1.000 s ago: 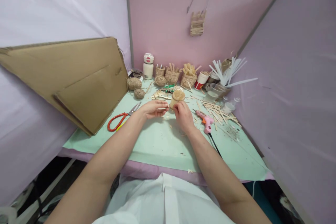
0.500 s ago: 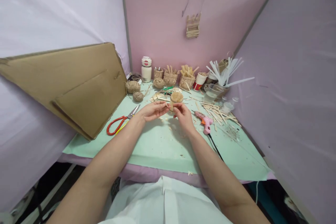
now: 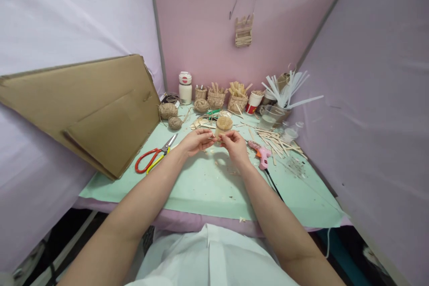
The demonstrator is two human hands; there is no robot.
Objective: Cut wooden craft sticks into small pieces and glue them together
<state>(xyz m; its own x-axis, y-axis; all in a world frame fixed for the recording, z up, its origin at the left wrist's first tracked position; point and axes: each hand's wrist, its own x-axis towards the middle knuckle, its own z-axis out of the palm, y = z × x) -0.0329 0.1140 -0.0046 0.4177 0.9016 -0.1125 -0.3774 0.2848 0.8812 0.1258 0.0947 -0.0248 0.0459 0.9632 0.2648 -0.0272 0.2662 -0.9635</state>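
Both my hands meet above the middle of the green mat [image 3: 201,187]. My right hand [image 3: 235,145] has its fingers closed round a small twine-wrapped cup [image 3: 223,125], held just above the mat with its woven round end turned up. My left hand [image 3: 196,139] pinches at the cup's left side, where a thin wooden stick shows between the fingertips. A pink glue gun [image 3: 261,155] lies right of my right hand. Red-handled scissors [image 3: 152,157] lie left of my left hand.
A large cardboard sheet [image 3: 87,103] leans along the left. At the back stand a white bottle [image 3: 185,88], twine balls [image 3: 168,110], little woven baskets of sticks [image 3: 237,98], a paper cup, and white strips in a clear cup [image 3: 275,115]. Loose wooden sticks [image 3: 278,143] lie right. Pink walls enclose the table.
Both hands with the cup have stayed together and barely moved. The view has shifted slightly, so the objects sit a little further left in the frame.
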